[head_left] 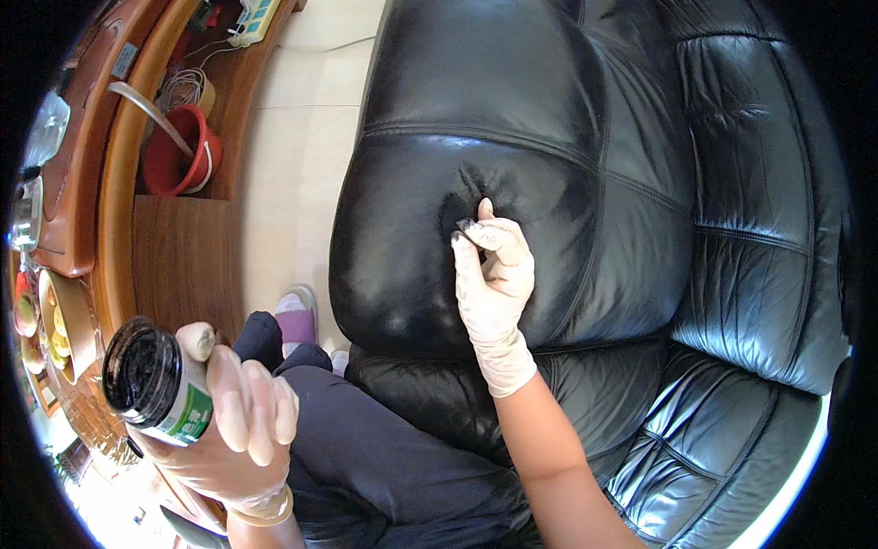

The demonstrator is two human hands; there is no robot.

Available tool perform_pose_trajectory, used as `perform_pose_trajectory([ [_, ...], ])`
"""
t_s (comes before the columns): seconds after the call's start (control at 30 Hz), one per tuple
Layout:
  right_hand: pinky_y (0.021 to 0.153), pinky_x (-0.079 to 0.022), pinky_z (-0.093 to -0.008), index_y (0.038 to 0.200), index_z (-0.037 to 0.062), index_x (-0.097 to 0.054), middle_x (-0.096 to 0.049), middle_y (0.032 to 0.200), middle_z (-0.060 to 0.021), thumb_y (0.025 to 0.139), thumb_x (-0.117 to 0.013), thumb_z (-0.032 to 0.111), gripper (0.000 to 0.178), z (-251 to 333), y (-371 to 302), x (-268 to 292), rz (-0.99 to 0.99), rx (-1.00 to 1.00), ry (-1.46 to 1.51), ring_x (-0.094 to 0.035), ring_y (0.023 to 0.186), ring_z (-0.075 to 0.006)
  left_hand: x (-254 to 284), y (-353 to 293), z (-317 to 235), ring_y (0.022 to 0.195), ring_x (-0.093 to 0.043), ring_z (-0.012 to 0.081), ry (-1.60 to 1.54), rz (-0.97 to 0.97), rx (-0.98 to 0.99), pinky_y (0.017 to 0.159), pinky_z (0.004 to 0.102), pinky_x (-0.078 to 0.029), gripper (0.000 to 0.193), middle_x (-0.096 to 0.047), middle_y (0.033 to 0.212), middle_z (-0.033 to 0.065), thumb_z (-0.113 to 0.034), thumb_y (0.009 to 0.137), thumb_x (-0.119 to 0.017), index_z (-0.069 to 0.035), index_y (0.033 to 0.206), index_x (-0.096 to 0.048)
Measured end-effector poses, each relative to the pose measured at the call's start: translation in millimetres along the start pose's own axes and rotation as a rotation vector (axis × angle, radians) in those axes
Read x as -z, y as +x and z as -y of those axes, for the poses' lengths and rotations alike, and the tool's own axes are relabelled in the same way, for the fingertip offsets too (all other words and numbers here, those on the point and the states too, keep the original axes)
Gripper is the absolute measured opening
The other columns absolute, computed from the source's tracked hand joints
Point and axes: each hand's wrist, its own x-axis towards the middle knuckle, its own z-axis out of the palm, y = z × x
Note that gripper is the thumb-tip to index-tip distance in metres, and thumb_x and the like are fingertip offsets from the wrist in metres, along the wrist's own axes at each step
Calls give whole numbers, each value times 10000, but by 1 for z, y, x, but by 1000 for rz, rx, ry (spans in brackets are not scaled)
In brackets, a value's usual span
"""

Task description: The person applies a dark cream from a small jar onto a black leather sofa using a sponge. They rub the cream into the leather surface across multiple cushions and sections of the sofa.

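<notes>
Jar [187, 414]: black paste [142, 368] inside; your left hand [240, 450] clamped round it.
Bucket [205, 142]: red, pale rod [151, 111] in.
Sofa [412, 242]: black, glossy, creased.
Right hand [497, 282]: yours, curled; grip unclear.

A hand has room to slide over the sofa [476, 78], past the right hand [498, 274]. Big cushions [745, 183] block the right side. Legs [384, 439] sit between that hand and the left hand [240, 430] with its jar [151, 389]. A gap runs over the floor [302, 156], beside the cabinet [183, 261].
</notes>
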Motion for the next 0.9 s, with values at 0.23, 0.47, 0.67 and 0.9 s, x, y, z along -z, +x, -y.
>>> perform_pose_trajectory([
  [0.23,1061,-488,-366,1049,19,-639,-673,1017,-68,908,-635,-105,188,32,7,17,-253,-332,331,-663,958,-156,-18,2,4,566,-318,126,-88,-299,-11,558,293,-293,683,-334,684,2,-505,1020,-419,90,1349,-472],
  [0.47,1027,-540,-452,1084,15,-638,-680,1068,-72,985,-612,39,105,73,1,69,-399,-471,426,-669,958,-166,-2,-1,-11,714,-367,147,-198,-334,37,682,295,-350,689,-355,835,22,-518,1010,-431,62,1382,-433],
  [0.67,922,-519,-283,1068,31,-649,-671,1068,-47,929,-665,-17,147,82,-36,81,-366,-511,43,-638,955,-129,26,5,-11,770,-454,198,-325,-234,12,745,342,-378,727,-559,925,90,-563,986,-436,71,1338,-492],
  [0.9,1152,-367,-454,924,52,-646,-634,902,-69,792,-706,-110,217,81,-34,30,243,-52,-102,-628,866,-182,28,2,-13,775,-433,191,-329,-277,3,745,346,-375,722,-573,953,87,-550,979,-470,74,1343,-491],
])
